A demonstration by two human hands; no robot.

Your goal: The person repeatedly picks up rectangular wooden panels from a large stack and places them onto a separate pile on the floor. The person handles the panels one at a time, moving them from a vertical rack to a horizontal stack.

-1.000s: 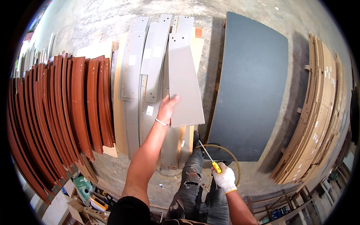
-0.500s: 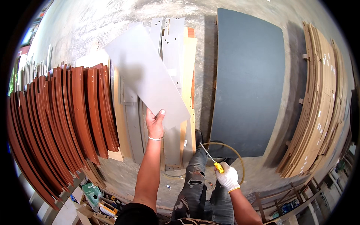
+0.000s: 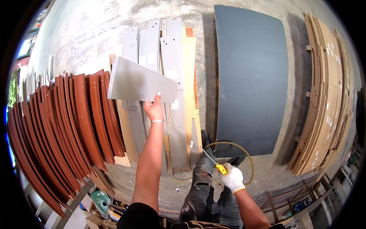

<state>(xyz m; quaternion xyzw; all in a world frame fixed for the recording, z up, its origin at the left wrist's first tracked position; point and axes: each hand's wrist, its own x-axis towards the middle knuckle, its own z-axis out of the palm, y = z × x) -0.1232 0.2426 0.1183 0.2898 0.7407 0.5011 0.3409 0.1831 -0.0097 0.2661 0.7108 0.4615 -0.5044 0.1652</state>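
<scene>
My bare left hand [image 3: 154,109] grips a flat light-grey board [image 3: 139,82] by its near edge, thumb on top and fingers hidden beneath. The board is held tilted over a stack of grey panels [image 3: 172,61], several with drilled holes. In a white knitted glove, my right hand [image 3: 231,178] is closed round a screwdriver with a yellow handle [image 3: 221,169]. Its thin metal shaft points up and left, beside my knee. A yellowish hose [image 3: 249,160] curves round next to the gloved hand.
Reddish-brown boards [image 3: 81,114] stand in a long row at left. A large dark-grey panel [image 3: 249,82] lies right of centre. Farther right are stacked light-brown boards [image 3: 324,103]. A green package [image 3: 100,201] and clutter sit at lower left, a metal frame [image 3: 295,200] at lower right.
My left hand has turned the grey board from a steep slant to nearly crosswise, uncovering more panels behind it. My right hand keeps the screwdriver in about the same place.
</scene>
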